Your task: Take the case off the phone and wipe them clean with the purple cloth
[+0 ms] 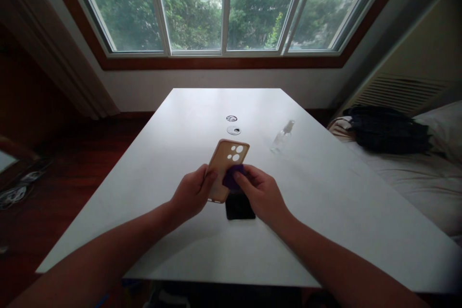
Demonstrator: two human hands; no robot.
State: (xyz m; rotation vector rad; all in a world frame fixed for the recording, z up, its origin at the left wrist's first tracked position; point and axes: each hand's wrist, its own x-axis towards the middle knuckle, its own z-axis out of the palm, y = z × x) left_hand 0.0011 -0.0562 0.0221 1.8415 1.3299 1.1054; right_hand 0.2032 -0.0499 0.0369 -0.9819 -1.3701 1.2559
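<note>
Between both hands [224,185], 1 phone case [223,159] tilts, left-gripped.

The left hand [191,190] and right hand [266,195] are bare, with rounded backs and tapering fingers; fingernail detail is too small to tell. The bare left forearm [133,231] and right forearm [325,252] look smooth, narrow at the wrists and broader toward the elbows.

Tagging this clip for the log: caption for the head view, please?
Left hand holds a phone case while right hand presses a purple cloth to it.
</note>
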